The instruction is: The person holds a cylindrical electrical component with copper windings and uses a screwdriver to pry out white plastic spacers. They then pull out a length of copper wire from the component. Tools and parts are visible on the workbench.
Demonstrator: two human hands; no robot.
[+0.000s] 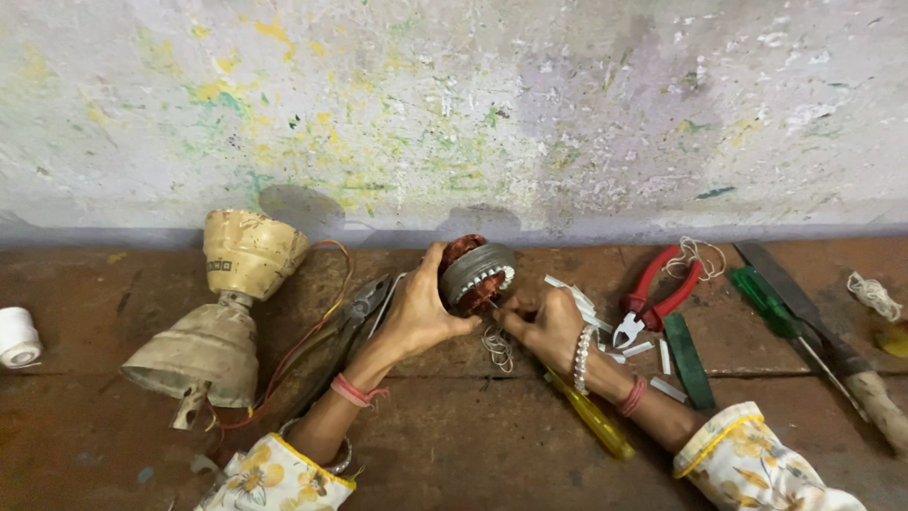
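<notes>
My left hand (416,308) grips a round motor stator (476,273) with a grey metal core and reddish copper windings, holding it tilted on the brown wooden bench (113,454). My right hand (551,326) is pinched against the stator's lower edge, where white insulation slips and thin thread (496,346) show. What the right fingers pinch is too small to make out. Both wrists wear bangles and red thread.
A cream fan housing (222,312) with coloured wires lies at left, grey pliers (364,308) beside my left arm. A yellow-handled screwdriver (596,424) lies under my right arm. Red cutters (653,293), green screwdriver (771,308), a file (832,350), white strips (572,295) and a tape roll (16,337) lie around.
</notes>
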